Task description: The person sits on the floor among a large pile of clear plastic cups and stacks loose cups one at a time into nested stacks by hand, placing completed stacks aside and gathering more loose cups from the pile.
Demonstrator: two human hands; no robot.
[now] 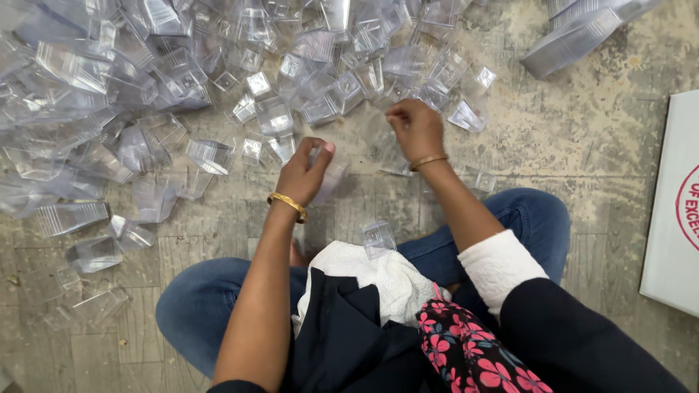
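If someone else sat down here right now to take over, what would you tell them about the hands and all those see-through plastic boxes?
Left hand: closed on a clear box, lifted just above the floor.
Right hand: fingers curled, reaching into the near edge of the pile; whether it grips anything cannot be told.
Things: the pile of clear plastic boxes spreads over the floor ahead and to the left. One loose box rests on the white cloth in the lap. A stack of boxes lies at top right, a white carton at the right edge.
Done: nothing shows as finished.
Left: most of the pile is untouched.
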